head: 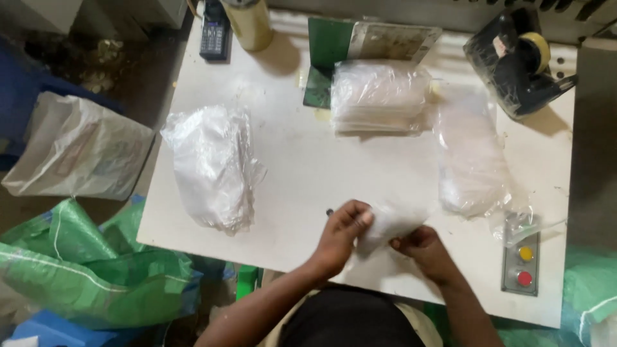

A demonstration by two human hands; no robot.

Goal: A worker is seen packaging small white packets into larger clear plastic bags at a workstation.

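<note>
Both hands meet low in the middle of the frame, just inside the near edge of the white table (302, 173). At left-centre, the left hand (344, 226) pinches the top of a small clear plastic bag (385, 225) between fingers and thumb; to its right, the right hand (421, 247) grips the bag's lower end. The bag looks thin, crumpled and milky, blurred between them. Left of the hands a heap of clear bags (215, 167) lies near the table's left edge, with bare table between. Upper centre sits a neat stack of bags (379, 96); right of it another flat pile (472, 160), then a button box (522, 260) at the right edge.
</note>
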